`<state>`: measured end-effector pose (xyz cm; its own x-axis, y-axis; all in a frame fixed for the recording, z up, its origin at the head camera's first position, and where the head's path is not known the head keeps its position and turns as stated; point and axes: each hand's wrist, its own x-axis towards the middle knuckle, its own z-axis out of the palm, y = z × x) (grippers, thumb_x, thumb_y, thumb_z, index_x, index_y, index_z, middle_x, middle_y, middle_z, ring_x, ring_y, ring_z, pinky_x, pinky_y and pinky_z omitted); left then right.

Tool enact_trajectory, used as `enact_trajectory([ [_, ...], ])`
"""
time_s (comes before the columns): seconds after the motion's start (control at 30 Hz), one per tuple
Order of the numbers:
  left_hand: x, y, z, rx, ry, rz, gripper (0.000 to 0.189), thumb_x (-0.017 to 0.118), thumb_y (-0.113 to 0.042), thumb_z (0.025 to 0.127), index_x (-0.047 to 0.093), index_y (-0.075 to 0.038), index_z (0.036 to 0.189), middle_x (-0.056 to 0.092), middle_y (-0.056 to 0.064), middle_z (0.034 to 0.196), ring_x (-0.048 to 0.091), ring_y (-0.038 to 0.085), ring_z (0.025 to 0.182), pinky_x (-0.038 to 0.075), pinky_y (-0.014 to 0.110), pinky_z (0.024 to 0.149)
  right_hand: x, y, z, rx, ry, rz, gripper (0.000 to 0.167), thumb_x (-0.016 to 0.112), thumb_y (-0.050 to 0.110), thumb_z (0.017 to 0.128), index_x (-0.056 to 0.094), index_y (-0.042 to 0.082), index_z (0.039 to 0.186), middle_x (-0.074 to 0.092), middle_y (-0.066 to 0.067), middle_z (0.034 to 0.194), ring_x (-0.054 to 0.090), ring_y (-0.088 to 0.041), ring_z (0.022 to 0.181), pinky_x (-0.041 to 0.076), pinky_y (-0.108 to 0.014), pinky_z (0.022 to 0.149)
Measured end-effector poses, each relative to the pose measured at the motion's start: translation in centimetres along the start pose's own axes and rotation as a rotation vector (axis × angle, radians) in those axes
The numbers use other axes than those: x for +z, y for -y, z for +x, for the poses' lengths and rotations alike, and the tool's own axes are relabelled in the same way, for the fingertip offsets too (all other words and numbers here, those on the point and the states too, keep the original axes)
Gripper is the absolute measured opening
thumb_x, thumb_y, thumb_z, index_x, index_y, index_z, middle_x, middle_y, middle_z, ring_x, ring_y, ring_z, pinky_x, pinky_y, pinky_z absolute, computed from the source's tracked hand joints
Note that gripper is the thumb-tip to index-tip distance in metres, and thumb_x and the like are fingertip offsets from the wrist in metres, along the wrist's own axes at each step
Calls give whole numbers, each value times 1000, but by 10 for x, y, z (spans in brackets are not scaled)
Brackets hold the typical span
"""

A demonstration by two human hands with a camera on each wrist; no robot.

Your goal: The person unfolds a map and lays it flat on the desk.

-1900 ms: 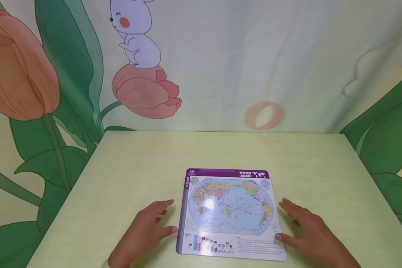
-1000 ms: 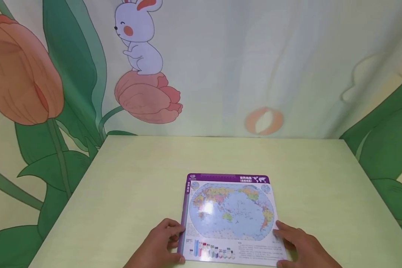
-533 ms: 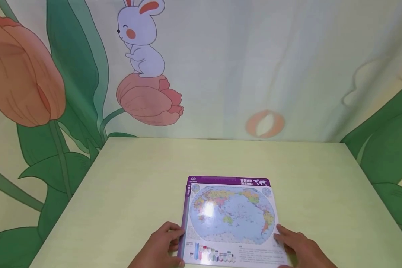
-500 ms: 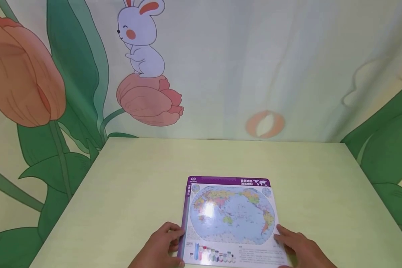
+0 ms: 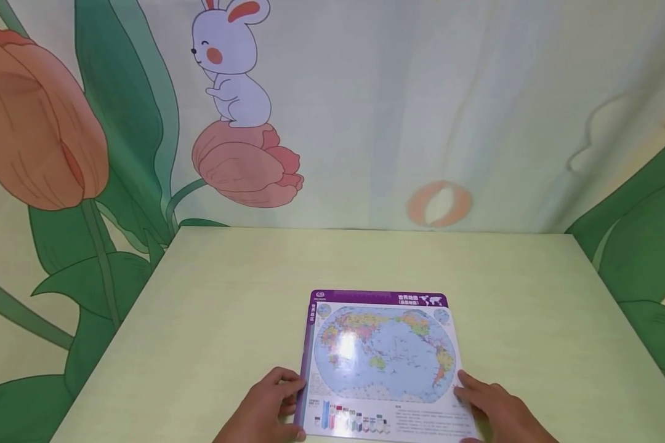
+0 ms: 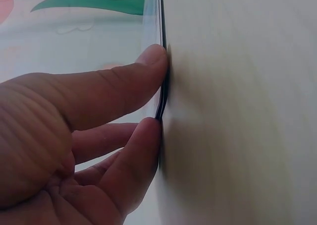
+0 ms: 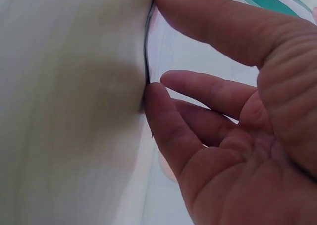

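A thin, glossy world map sheet [image 5: 388, 369] with rounded corners and a purple top band lies flat on the pale table, at the lower middle of the head view. My left hand [image 5: 266, 403] is at its left edge; in the left wrist view, the thumb [image 6: 153, 56] and a fingertip touch the dark rim. On the opposite side my right hand [image 5: 501, 409] has its fingertips against the right edge. In the right wrist view, that hand's thumb [image 7: 208, 17] and a finger meet the thin edge from outside, the other fingers loosely bent.
The pale table [image 5: 210, 307] runs back to a hanging cloth [image 5: 354, 123] printed with tulips, leaves and a white rabbit. A bright glare spot lies on the left part of the map.
Both hands have come in from beside the map to touch its left and right edges. Over the last half second they have hardly moved. The head view has tilted slightly upward.
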<state>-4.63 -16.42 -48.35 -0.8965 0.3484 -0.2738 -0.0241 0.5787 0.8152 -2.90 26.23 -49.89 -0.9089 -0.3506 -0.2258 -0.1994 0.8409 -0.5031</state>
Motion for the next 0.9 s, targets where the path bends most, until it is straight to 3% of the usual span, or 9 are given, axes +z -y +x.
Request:
enact_trajectory([
  [0.23, 1, 2, -1, 1, -3, -21, 74, 93, 2, 73, 60, 15, 138, 56, 14, 137, 67, 25, 107, 62, 32, 90, -2, 5, 3, 68, 38, 24, 79, 84, 54, 85, 64, 6, 145, 49, -14, 162, 56, -37, 136, 54, -32, 94],
  [0.43, 5, 3, -4, 47, 4, -35, 67, 91, 6, 73, 61, 21, 132, 55, 16, 137, 59, 21, 98, 57, 25, 79, -5, 9, 8, 133, 37, 60, 77, 90, 41, 80, 65, 6, 143, 48, -10, 164, 56, -32, 134, 55, -34, 96],
  [0.5, 7, 4, -4, 44, 4, -46, 65, 90, 7, 73, 62, 21, 130, 55, 15, 136, 57, 19, 95, 55, 24, 76, -6, 9, 10, 147, 34, 82, 75, 92, 36, 80, 65, 5, 143, 47, -9, 165, 55, -34, 134, 54, -40, 101],
  [0.67, 11, 7, -4, 20, 8, -69, 60, 89, 10, 75, 63, 19, 129, 55, 10, 123, 52, 13, 89, 52, 23, 72, -9, 10, 15, 187, 35, 119, 72, 93, 28, 78, 66, 7, 142, 46, -6, 166, 53, -38, 139, 53, -51, 108],
  [0.7, 13, 7, -5, 14, 7, -86, 57, 87, 11, 77, 63, 19, 128, 54, 8, 118, 51, 13, 87, 51, 23, 70, -10, 10, 15, 185, 33, 113, 72, 93, 28, 78, 66, 8, 142, 47, -6, 165, 53, -37, 139, 54, -47, 107],
  [0.83, 24, 4, -4, -172, -44, -330, 27, 68, -5, 100, 61, 6, 124, 53, 3, 95, 51, 13, 78, 48, 24, 69, -15, 6, 17, 126, -2, 56, 67, 92, 25, 81, 67, 7, 142, 49, -7, 163, 54, -35, 140, 56, -34, 102],
  [0.9, 31, 0, -2, -270, -93, -426, 23, 59, -17, 106, 59, 0, 121, 53, 2, 88, 52, 14, 76, 47, 26, 70, -17, 4, 17, 104, -20, 42, 65, 90, 22, 83, 66, 6, 142, 50, -7, 163, 54, -36, 141, 56, -32, 102],
])
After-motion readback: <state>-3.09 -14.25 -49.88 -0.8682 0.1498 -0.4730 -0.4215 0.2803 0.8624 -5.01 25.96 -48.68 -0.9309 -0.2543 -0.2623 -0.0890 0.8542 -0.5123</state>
